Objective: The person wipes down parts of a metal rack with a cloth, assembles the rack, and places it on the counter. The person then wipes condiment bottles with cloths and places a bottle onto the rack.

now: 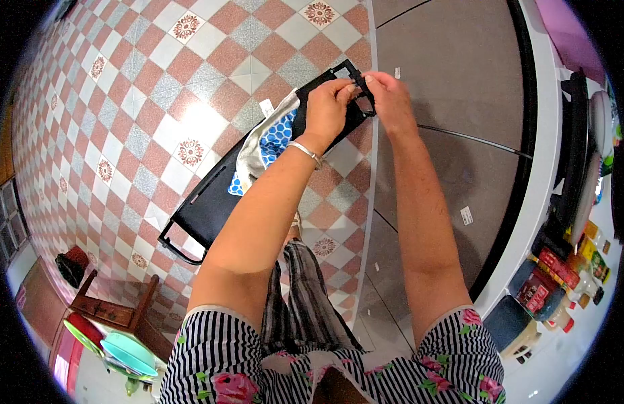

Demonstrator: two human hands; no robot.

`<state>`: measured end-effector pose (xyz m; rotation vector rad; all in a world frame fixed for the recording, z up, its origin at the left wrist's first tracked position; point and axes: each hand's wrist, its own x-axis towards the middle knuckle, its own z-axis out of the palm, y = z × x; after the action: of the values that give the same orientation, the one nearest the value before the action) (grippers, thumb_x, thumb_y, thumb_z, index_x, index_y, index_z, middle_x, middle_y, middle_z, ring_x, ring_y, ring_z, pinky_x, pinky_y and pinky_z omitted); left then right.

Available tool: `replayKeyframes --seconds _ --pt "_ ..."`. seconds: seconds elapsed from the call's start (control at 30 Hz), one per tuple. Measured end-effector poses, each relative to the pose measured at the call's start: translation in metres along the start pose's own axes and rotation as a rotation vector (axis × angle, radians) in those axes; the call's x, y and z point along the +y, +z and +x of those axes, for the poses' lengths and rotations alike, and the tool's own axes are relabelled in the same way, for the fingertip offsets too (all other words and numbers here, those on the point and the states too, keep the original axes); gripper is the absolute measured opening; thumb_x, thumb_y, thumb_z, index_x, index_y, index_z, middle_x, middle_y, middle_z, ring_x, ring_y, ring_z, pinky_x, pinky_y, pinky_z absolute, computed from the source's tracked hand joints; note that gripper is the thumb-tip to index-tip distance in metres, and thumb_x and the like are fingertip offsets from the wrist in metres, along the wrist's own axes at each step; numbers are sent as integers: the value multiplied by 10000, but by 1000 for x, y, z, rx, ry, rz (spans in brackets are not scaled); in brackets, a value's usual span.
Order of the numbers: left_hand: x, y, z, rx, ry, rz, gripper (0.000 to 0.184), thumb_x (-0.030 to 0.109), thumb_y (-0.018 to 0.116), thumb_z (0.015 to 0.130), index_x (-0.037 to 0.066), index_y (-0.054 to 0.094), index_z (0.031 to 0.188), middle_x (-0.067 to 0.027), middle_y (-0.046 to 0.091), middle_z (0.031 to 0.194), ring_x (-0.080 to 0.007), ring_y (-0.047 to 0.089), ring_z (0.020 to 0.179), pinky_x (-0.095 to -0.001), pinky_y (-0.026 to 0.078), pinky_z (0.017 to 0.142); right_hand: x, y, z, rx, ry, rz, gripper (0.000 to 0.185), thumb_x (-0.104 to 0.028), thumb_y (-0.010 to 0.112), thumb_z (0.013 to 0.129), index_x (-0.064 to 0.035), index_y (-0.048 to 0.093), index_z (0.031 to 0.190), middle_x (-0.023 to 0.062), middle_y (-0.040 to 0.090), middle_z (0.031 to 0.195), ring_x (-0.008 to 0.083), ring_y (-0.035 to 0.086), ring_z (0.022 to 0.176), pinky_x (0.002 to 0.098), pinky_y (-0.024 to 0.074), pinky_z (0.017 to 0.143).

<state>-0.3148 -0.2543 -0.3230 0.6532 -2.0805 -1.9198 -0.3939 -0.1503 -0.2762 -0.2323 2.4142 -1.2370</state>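
Note:
A long black panel (pixel 214 209) with an open frame loop at each end hangs tilted in front of me, over the tiled floor. My right hand (pixel 390 101) pinches the bar of its far-end loop between thumb and fingers. At the same end, my left hand (pixel 326 111) is closed with its fingertips pressed to the loop. Whether those fingertips hold some small part as well is hidden. A white cloth with blue hexagons (pixel 277 138) lies draped over the panel, just beside my left hand and partly behind my left forearm.
Brown-grey cabinet fronts (pixel 453 60) run along the right, below a white counter edge (pixel 527 135). Bottles and packets (pixel 561 269) crowd that counter. To the lower left are a wooden stool (pixel 110 310) and turquoise bowls (pixel 128 353). Checkered tiles (pixel 251 74) cover the floor.

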Motion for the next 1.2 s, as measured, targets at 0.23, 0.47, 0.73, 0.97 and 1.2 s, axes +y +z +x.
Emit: replayKeyframes --seconds 0.23,0.47,0.73,0.97,1.2 --pt "8 -1 -4 30 4 0 178 154 596 870 -6 663 911 -114 629 704 -174 576 621 -293 458 614 12 4 6 -54 -31 76 327 -247 452 890 8 615 1011 132 649 938 225 599 880 333 453 797" --pt "9 -1 -2 36 21 -23 171 146 599 861 -4 672 899 -119 641 709 -167 578 618 -294 459 613 14 4 5 -100 112 276 304 -228 425 886 -36 602 1042 70 602 936 182 538 860 302 418 797" --pt "-2 7 1 -56 -154 -158 206 155 558 900 -27 654 896 -44 603 666 -112 533 573 -259 444 558 20 9 9 -90 234 378 262 -230 448 897 -55 591 1028 47 592 918 151 535 849 300 426 766" --pt "-16 10 17 -214 -255 -356 239 195 512 936 14 610 814 -2 565 702 -83 506 613 -232 444 554 23 -7 12 -151 140 361 293 -337 522 922 -66 568 1022 -8 602 860 84 555 789 221 418 751" --pt "18 8 -11 273 -188 -56 230 229 559 907 33 660 971 -17 612 755 -106 544 637 -235 451 585 10 -15 -7 153 44 417 236 -219 584 893 -4 584 991 54 646 890 107 585 804 247 466 735"
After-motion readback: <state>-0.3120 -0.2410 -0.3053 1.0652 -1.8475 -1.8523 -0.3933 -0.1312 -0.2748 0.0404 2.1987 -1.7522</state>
